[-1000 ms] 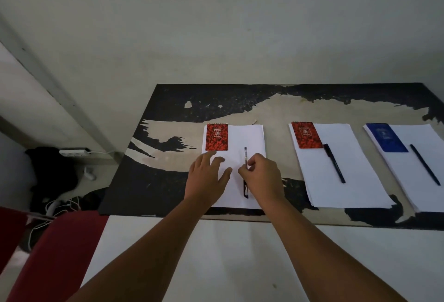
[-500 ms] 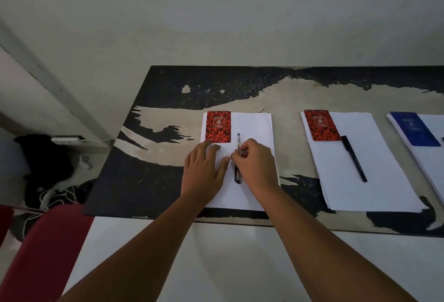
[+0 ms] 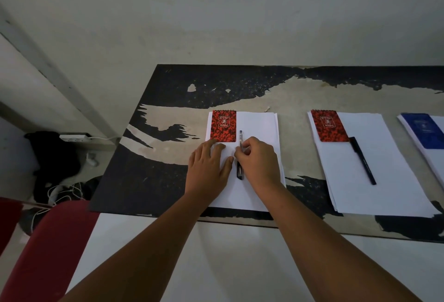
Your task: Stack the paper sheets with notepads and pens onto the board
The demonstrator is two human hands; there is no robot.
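Two hands work on one paper stack. The right hand [image 3: 260,160] makes the grip: its thumb and finger pinch the thin pen [image 3: 240,155] near the middle. The left hand [image 3: 207,165] lies flat and open, pressing the paper stack [image 3: 259,128], fingertips just touching the red notepad [image 3: 223,126]. All this sits on the dark board [image 3: 168,100]. I think the pen is light, hard and rolls easily. The sheets look floppy and slippery, so lift them from underneath, keeping them level.

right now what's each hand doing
Left hand: open, flat on the paper sheets.
Right hand: pinching the pen.
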